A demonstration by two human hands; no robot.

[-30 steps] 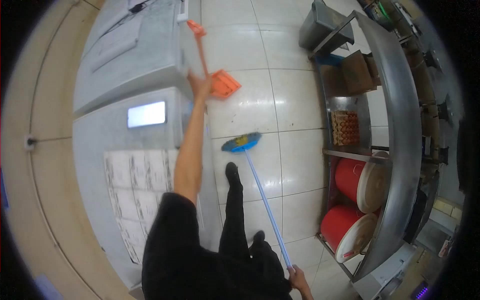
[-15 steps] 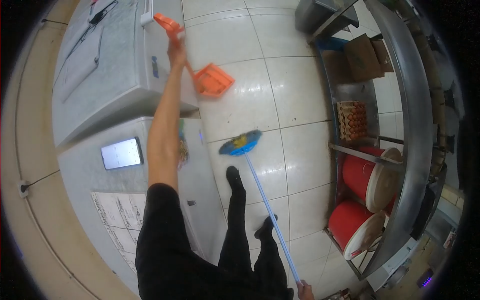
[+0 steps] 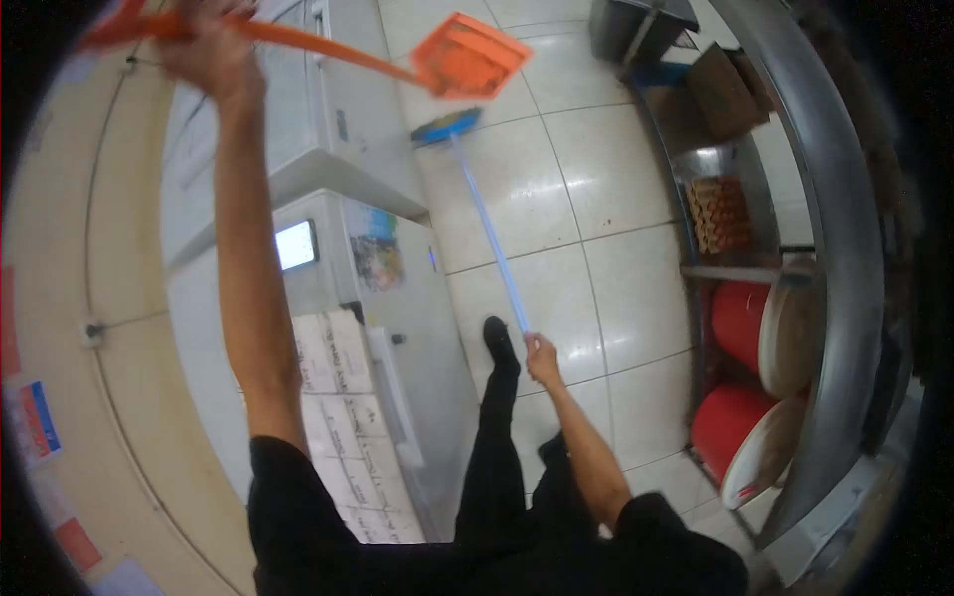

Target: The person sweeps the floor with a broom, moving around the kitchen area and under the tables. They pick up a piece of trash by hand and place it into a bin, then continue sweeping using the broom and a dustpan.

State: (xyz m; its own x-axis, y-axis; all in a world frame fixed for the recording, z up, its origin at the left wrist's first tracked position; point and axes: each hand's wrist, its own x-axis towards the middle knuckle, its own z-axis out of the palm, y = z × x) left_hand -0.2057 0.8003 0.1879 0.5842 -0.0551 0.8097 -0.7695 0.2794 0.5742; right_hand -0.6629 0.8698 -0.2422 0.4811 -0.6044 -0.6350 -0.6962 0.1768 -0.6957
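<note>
My left hand (image 3: 214,55) is raised at the upper left, its fingers wrapped round the handle of an orange dustpan. The dustpan's pan (image 3: 475,58) hangs to the right of that hand, over the floor, with some dirt visible in it. My right hand (image 3: 541,360) grips the end of the light-blue stick of a broom (image 3: 449,126). The broom's blue head lies on the tiles just below the pan in the view. Both hands are blurred somewhat by motion.
White freezers (image 3: 383,149) stand on the left, with a lit phone (image 3: 296,245) and papers (image 3: 343,427) on top. Metal shelving (image 3: 845,248) on the right holds egg trays (image 3: 717,216), red containers (image 3: 730,427) and a cardboard box (image 3: 725,89). A grey bin (image 3: 641,35) is beyond.
The dustpan has been lifted and swung, with my left hand now further left. My right hand has come up into fuller view, and the broom head has moved forward along the floor.
</note>
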